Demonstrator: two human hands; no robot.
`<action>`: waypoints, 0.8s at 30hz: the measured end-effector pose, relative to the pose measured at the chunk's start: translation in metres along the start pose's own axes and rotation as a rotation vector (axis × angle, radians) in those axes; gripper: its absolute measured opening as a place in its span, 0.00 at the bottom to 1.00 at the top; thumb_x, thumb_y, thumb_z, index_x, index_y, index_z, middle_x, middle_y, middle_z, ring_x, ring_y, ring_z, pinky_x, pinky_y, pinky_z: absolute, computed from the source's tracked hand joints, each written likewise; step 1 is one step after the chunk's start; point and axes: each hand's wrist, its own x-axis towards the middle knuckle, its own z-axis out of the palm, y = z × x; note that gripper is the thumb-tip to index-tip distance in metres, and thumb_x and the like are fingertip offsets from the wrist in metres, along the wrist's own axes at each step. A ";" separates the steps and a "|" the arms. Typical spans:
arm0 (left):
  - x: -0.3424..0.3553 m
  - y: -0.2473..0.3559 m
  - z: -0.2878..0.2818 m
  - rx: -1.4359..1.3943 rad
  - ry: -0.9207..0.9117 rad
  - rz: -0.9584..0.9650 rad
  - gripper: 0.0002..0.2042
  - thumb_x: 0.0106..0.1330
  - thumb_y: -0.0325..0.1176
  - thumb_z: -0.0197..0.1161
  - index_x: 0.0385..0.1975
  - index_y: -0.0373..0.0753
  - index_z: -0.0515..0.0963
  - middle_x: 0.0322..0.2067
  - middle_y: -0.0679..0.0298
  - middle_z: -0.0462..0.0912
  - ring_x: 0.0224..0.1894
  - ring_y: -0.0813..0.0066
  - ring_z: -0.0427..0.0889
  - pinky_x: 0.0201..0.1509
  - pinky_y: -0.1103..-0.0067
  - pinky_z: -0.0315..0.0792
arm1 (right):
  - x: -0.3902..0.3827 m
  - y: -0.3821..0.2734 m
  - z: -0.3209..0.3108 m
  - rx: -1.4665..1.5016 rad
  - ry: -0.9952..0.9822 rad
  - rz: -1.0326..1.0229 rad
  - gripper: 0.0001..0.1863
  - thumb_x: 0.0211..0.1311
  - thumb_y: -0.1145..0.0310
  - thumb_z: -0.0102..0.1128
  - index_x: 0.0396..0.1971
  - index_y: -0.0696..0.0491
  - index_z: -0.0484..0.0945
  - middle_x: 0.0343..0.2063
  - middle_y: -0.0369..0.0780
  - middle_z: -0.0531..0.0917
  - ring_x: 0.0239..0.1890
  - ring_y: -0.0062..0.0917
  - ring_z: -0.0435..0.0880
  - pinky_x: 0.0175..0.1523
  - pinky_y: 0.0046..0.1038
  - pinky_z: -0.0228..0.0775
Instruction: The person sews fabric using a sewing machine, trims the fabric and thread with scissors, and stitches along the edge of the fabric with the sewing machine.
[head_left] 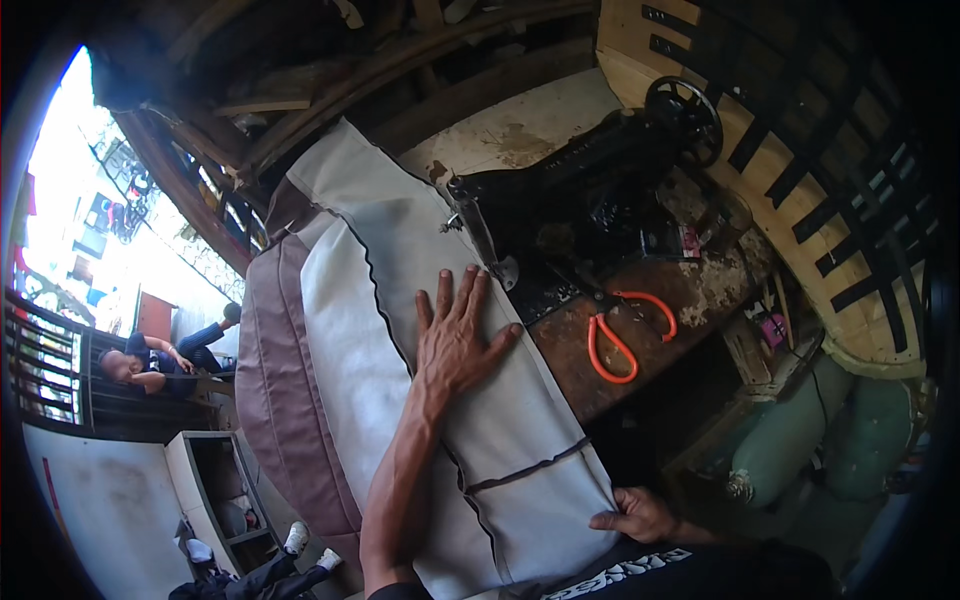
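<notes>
A long light-grey cover of sewn fabric or leatherette (410, 250), with dark seam edges, drapes over the table and down toward my lap. My left hand (455, 335) lies flat on it, fingers spread, just below the needle end of a black sewing machine (580, 180). Near my body, my right hand (640, 515) pinches the cover's right edge, thumb on top and the other fingers mostly hidden. A mauve panel (280, 370) hangs along the cover's left side. Scissors with orange handles (612, 350) rest on the table right of my left hand.
The worn brown tabletop (640, 370) carries the machine. A wooden frame with black webbing (800, 190) stands at right, above green rolls (790, 430). At left, one person (165, 360) reclines by a railing; another person's legs (270, 575) show near a cabinet (215, 480).
</notes>
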 end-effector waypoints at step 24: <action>0.018 0.013 0.001 -0.007 0.050 -0.010 0.43 0.67 0.59 0.61 0.72 0.32 0.60 0.75 0.55 0.62 0.81 0.50 0.47 0.83 0.51 0.36 | 0.302 -0.305 -0.100 -1.160 0.356 -0.816 0.25 0.68 0.59 0.61 0.60 0.57 0.78 0.54 0.50 0.84 0.51 0.36 0.87 0.60 0.39 0.77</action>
